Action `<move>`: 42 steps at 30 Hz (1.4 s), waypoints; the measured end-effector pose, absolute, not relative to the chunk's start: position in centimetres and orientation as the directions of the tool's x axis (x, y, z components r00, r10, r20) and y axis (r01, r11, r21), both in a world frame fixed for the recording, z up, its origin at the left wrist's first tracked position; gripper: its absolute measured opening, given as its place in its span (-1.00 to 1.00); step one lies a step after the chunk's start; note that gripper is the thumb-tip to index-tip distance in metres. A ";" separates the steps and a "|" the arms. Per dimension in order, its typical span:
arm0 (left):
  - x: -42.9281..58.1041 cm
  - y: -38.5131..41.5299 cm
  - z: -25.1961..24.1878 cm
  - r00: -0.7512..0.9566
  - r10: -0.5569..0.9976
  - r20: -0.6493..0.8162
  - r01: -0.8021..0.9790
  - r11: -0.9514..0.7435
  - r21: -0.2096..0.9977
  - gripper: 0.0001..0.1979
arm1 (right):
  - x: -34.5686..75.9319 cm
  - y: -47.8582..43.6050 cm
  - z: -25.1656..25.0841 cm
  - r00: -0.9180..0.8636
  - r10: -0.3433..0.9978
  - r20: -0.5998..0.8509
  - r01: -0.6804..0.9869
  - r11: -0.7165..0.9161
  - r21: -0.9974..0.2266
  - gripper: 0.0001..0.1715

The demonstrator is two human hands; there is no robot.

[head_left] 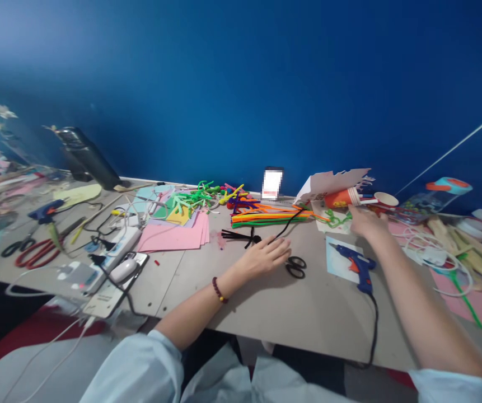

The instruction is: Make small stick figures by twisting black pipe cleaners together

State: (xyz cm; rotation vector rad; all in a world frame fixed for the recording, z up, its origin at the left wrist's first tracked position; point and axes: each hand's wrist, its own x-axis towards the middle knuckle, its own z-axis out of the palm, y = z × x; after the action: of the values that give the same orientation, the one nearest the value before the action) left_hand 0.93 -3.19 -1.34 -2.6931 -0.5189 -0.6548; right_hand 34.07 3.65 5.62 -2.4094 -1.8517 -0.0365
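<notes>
In the head view, the left hand [266, 256] lies palm down, fingers extended, left of a blue glue gun [364, 270], just beside black scissors [295, 267], while the right hand [368, 223] reaches beyond the gun at red paper cups [340, 198], its grip unclear.

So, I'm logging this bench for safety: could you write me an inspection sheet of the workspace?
Surface: grey table, crowded along the wall.
Job's things: black craft stems and black-handled scissors near the left hand; orange paper cups by the right hand.
Clutter: pink paper and red-handled scissors, left side.
Hands: left palm down, fingers extended; right blurred; grip unclear on both.
Cables: black cord from the blue glue gun to the near edge; plugs in the white power strip; looped white cable at right.
Surroundings: blue wall behind; spills, nothing seen.
</notes>
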 end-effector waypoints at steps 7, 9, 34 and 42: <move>1.1 -2.7 -2.5 0.595 0.437 0.674 0.520 -0.849 0.091 -0.67 | 26.3 1.6 5.5 -0.021 0.962 0.273 0.870 0.152 -0.470 -0.67; 0.9 -2.7 -2.3 0.486 0.491 0.723 0.557 -0.812 0.178 -0.67 | 23.3 0.1 5.1 -0.052 0.926 0.373 0.718 0.295 -0.630 -0.67; -0.2 -1.5 0.5 0.501 0.855 0.135 -0.282 0.014 0.959 -0.33 | 17.1 -5.8 0.8 0.192 0.921 0.338 0.329 0.264 -0.907 -0.71; -0.3 -2.5 2.0 0.587 0.802 0.111 -0.313 0.098 0.945 -0.46 | 15.3 -6.4 -0.1 0.032 0.870 0.492 0.538 0.399 -0.742 -0.68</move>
State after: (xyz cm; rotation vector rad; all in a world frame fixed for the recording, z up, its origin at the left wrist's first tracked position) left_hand -0.27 -2.51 2.01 -3.6134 -1.4950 -2.6241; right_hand 15.35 -6.39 -0.05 -1.2649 -1.6367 0.4075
